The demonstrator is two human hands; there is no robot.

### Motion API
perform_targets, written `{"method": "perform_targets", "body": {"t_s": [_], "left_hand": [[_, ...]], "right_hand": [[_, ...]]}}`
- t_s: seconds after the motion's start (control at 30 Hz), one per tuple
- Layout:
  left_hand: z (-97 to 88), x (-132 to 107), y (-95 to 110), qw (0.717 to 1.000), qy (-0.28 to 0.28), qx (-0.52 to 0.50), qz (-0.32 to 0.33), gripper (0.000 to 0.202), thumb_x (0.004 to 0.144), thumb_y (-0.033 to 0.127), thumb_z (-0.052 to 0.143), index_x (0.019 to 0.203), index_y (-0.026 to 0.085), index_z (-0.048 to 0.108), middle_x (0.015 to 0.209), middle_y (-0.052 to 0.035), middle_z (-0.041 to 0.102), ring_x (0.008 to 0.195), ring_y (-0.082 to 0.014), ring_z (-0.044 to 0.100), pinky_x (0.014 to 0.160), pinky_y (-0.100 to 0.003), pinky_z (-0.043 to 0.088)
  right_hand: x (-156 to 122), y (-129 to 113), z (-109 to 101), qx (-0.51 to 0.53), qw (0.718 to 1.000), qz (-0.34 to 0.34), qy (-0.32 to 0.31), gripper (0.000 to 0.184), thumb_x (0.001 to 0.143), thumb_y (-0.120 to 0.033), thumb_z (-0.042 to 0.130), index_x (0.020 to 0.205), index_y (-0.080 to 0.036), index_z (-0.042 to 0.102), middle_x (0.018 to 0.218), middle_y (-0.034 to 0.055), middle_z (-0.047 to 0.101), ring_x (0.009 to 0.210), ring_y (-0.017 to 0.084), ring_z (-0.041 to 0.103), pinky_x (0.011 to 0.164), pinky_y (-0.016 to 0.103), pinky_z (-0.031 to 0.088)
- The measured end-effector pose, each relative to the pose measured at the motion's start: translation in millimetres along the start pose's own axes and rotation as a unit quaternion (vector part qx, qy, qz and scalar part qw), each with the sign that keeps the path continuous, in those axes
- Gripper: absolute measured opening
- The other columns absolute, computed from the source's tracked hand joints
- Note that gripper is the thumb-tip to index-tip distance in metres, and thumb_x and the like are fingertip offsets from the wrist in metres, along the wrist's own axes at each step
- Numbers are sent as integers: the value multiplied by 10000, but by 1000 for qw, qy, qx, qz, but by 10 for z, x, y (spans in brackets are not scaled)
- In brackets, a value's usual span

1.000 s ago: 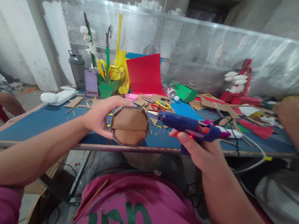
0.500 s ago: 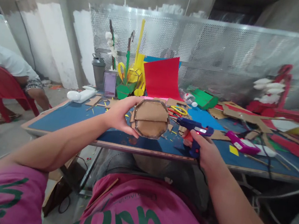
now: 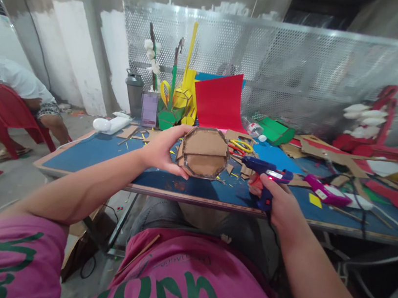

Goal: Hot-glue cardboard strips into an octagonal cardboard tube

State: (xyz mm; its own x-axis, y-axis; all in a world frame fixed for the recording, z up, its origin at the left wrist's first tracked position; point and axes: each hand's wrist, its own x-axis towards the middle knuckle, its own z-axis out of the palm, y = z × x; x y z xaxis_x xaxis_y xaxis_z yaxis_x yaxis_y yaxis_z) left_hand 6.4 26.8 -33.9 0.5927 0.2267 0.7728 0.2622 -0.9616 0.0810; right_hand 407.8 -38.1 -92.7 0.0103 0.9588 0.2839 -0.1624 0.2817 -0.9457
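An octagonal cardboard box point(image 3: 206, 152) is held up above the table's front part, its seamed flat face toward me. My left hand point(image 3: 169, 151) is closed on its left side, thumb below and fingers behind, where they are partly hidden. In my right hand point(image 3: 276, 192) is a blue hot glue gun point(image 3: 266, 171) with an orange trigger and a small lit red light. Its nozzle points left at the box's right edge, with a gap between them. Behind the box lie yellow-handled scissors point(image 3: 241, 146) and red-handled pliers point(image 3: 234, 150).
Cardboard scraps point(image 3: 331, 153) and a purple tool point(image 3: 326, 190) lie on the blue table point(image 3: 83, 155) to the right. At the back stand a red sheet point(image 3: 220, 100), yellow and green paper models point(image 3: 170, 115) and a dark shaker bottle point(image 3: 133, 91). A person point(image 3: 27, 80) sits at far left.
The glue gun's nozzle has drawn away from the box's right edge, leaving a wider gap. The whole view has shifted slightly; my left hand keeps its hold.
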Motion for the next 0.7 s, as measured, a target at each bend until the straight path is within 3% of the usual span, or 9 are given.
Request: {"method": "perform_targets", "body": {"t_s": [0.23, 0.47, 0.7], "left_hand": [[-8, 11, 10, 1000, -11, -3, -25, 1382, 617, 1050, 979, 1681, 246, 615, 1555, -238, 777, 1406, -503, 805, 1198, -645, 684], [-19, 14, -11, 1000, -13, -17, -8, 1357, 679, 1039, 955, 1722, 260, 568, 1586, -238, 765, 1433, -507, 792, 1213, -663, 673], [-7, 36, -8, 998, -16, -43, -40, 1444, 637, 1010, 1000, 1782, 263, 538, 1645, -265, 730, 1538, -546, 735, 1298, -685, 625]], "right_hand": [[23, 23, 4, -18, 1000, -1, 25, 467, 795, -675, 1038, 853, -249, 856, 839, 40, 776, 630, 154, 571, 551, 329, 451], [18, 3, 14, -22, 1000, -2, 16, 511, 782, -722, 1036, 855, -253, 848, 770, 33, 735, 627, 170, 560, 536, 332, 468], [25, 15, 13, -21, 1000, -8, 13, 514, 791, -723, 1027, 829, -245, 842, 649, -5, 613, 606, 174, 549, 534, 329, 462]]}}
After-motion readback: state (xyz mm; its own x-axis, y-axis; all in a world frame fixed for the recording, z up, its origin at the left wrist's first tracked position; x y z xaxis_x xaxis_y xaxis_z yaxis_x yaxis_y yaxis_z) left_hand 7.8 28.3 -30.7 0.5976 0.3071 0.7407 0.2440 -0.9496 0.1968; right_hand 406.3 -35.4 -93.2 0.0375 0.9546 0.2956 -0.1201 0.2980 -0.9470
